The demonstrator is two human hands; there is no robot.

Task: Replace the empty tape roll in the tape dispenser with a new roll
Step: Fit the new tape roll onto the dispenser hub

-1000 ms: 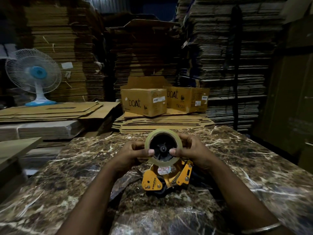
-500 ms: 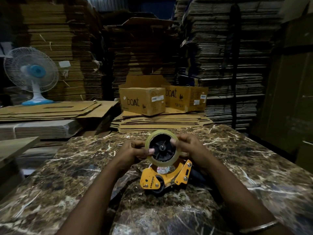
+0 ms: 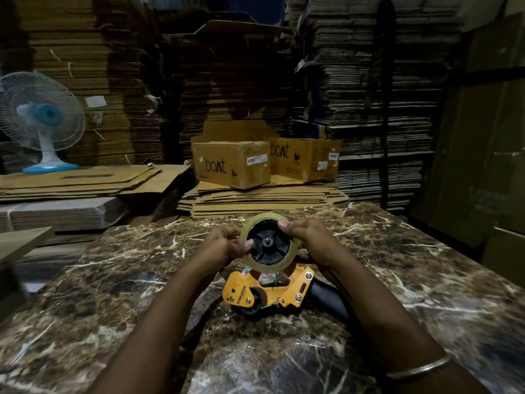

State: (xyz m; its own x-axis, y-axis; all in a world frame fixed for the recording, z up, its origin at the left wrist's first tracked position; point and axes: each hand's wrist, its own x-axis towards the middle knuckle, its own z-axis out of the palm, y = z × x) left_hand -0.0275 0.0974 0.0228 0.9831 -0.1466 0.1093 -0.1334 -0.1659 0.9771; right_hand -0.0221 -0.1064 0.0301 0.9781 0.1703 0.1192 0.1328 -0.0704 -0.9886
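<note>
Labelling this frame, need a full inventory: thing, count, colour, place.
tape roll: 1, clear yellowish, around the black hub, above the dispenser
tape dispenser: 1, orange with black handle, on the table
table: 1, brown marble pattern, foreground
boat boxes: 2, brown, on flat cardboard behind the table
fan: 1, white and blue, far left
cardboard stacks: many, brown, background
bangle: 1, silver, right wrist
left hand: 1, gripping the roll's left edge
right hand: 1, gripping the roll's right edge

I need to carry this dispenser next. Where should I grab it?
Take the black handle, coming from the right. It juts out free behind the yellow frame, while the tape roll and both hands crowd the top.
</note>
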